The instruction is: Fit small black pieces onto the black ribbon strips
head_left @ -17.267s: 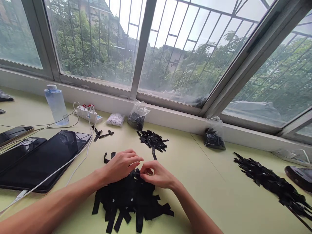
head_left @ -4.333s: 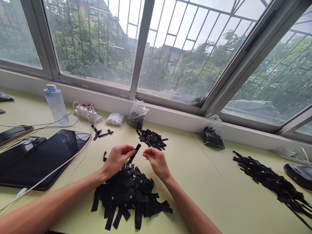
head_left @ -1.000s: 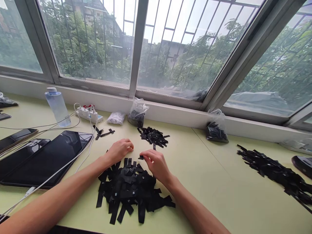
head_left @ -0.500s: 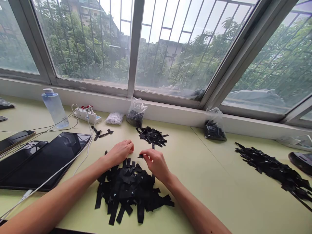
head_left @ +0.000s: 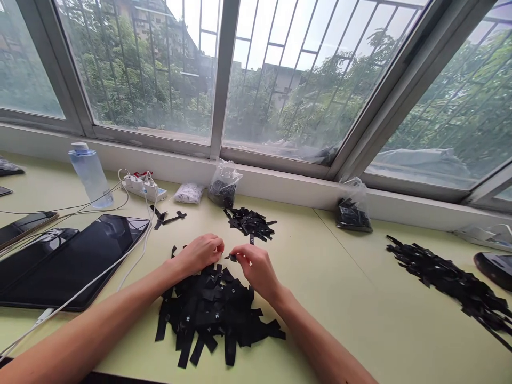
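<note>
head view: two bare hands meet over a heap of black strips on a pale green table.

right hand (head_left: 258, 269) pinches a small black strip piece (head_left: 232, 257) at its fingertips; left hand (head_left: 199, 254) curled close beside it, fingers bent, whether it grips anything i cannot tell. both sit at the far edge of the near strip pile (head_left: 216, 314). beyond them a smaller pile (head_left: 250, 224), then a plastic bag (head_left: 224, 184) by the sill. tablet (head_left: 76, 258) and water bottle (head_left: 90, 175) to the left; long strip heap (head_left: 452, 280) far right.
</note>
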A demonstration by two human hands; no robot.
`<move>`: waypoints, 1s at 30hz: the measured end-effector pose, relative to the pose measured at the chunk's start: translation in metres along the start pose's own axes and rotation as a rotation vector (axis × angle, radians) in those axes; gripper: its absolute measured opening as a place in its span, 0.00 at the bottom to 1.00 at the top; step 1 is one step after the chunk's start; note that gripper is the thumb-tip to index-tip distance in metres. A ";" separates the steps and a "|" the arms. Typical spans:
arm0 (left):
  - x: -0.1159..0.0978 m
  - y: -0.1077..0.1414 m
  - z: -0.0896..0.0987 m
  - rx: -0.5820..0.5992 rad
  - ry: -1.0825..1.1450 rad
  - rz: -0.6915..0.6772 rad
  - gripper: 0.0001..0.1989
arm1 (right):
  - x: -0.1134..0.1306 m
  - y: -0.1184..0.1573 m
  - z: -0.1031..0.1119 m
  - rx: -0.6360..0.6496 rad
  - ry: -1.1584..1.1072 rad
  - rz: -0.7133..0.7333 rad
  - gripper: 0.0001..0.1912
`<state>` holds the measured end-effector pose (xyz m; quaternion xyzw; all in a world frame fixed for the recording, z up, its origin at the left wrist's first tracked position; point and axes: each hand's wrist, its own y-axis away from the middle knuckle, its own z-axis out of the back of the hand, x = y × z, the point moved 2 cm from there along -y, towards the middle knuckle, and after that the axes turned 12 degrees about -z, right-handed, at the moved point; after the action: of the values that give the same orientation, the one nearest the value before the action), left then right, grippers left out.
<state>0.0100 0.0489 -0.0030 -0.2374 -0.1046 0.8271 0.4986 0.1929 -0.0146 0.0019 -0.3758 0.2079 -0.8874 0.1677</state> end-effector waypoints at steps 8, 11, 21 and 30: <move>-0.006 0.001 0.007 -0.105 0.168 0.001 0.10 | 0.003 0.002 0.002 -0.043 -0.036 0.013 0.12; -0.016 0.001 0.016 -0.204 0.382 0.021 0.07 | 0.008 0.003 0.004 -0.075 -0.051 0.044 0.11; -0.047 0.009 0.033 -0.458 0.710 0.052 0.09 | 0.024 0.008 0.009 -0.169 0.016 0.232 0.12; -0.047 0.012 0.029 -0.463 0.692 0.011 0.06 | 0.024 0.008 0.008 -0.209 -0.021 0.270 0.12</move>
<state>0.0043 0.0036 0.0311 -0.6078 -0.1130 0.6559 0.4331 0.1836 -0.0341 0.0172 -0.3691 0.3459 -0.8263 0.2478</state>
